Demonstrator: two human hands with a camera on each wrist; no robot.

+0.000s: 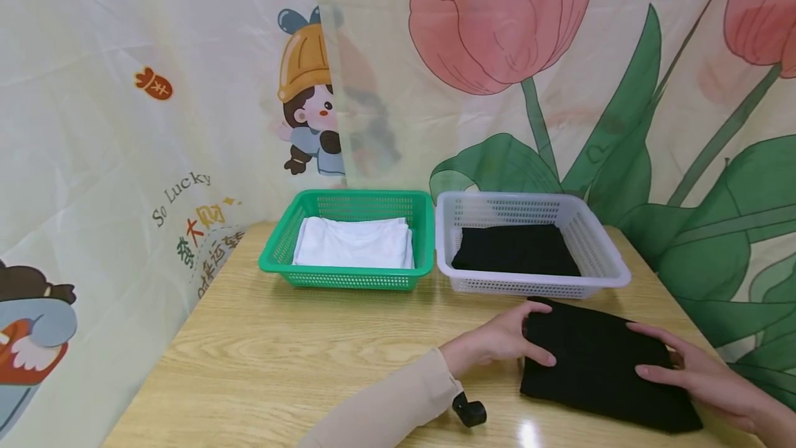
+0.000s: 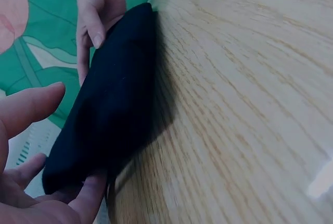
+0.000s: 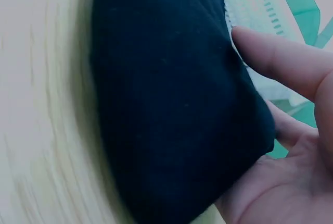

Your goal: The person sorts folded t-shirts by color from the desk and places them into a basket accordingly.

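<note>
A folded black cloth (image 1: 600,365), perhaps a garment, is at the right front of the table, held at both ends. My left hand (image 1: 500,336) grips its left end, with the thumb over the top; in the left wrist view some fingers pass beneath the cloth (image 2: 114,94). At the opposite end my right hand (image 1: 705,375) holds the edge, thumb and forefinger on the upper side. Seen from the right wrist, the cloth (image 3: 177,94) rests against the palm, and the other fingertips are hidden behind it.
A lilac basket (image 1: 612,261) with folded black cloth (image 1: 516,249) inside stands just behind the held cloth. Left of it, a green basket (image 1: 270,254) contains folded white cloth (image 1: 354,244). Both sit at the rear of the wooden table (image 1: 249,372), before a printed curtain (image 1: 205,33).
</note>
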